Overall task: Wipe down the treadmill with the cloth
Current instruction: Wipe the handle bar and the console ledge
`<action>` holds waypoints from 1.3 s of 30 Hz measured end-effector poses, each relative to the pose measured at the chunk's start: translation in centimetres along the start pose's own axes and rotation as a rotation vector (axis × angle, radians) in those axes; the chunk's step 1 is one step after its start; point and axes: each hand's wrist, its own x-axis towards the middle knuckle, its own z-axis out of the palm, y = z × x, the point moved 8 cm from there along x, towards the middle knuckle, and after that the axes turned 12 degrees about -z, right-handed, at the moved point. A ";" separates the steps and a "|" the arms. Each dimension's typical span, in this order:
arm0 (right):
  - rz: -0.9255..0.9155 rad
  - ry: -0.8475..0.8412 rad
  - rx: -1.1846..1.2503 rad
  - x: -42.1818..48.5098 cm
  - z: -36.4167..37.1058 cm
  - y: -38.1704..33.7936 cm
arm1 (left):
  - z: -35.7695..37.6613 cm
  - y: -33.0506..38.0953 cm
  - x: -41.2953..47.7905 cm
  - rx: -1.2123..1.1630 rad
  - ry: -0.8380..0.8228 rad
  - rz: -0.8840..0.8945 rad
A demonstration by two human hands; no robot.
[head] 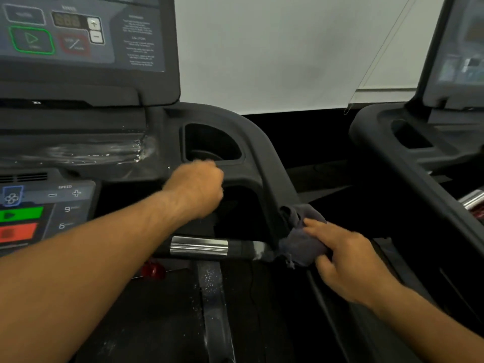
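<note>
At the bottom of the frame, white specks are seen scattered on the belt [209, 284] of the treadmill [157, 121]. Just above them a chrome grip [199, 247] lies crosswise.

To the right of that grip, in the lower right of the frame, the cloth [301, 242] is held bunched against the treadmill's side arm [264, 163] by the right hand [348, 260]. The index finger is laid over the cloth and the lower fingers are bent round it.

The side arm's long axis runs from the cloth up and to the left, towards the cup holder [212, 142] at mid-frame. A stroke along it would therefore be carried up-left, away from the body.

The left hand [196, 189] is found at the console's edge just below the cup holder, with its fingers curled under. Whether anything is gripped cannot be told, as the hand is blurred. No cloth is seen in it.

Wet streaks [104, 150] are seen left of the cup holder, nearer the left hand than the cloth. The console screen [65, 30] stands at upper left, and a second treadmill [419, 153] at the right edge.
</note>
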 end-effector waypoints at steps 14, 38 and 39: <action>0.219 0.017 -0.104 -0.9 1.0 -1.9 | 4.5 0.2 -8.8 -0.054 -0.223 0.131; -0.113 -0.257 -0.400 9.3 5.4 -6.1 | 4.7 0.2 -8.8 -0.066 -0.214 0.057; -0.114 -0.326 -0.299 9.6 6.4 -6.6 | 4.7 0.1 -8.7 -0.056 -0.205 0.050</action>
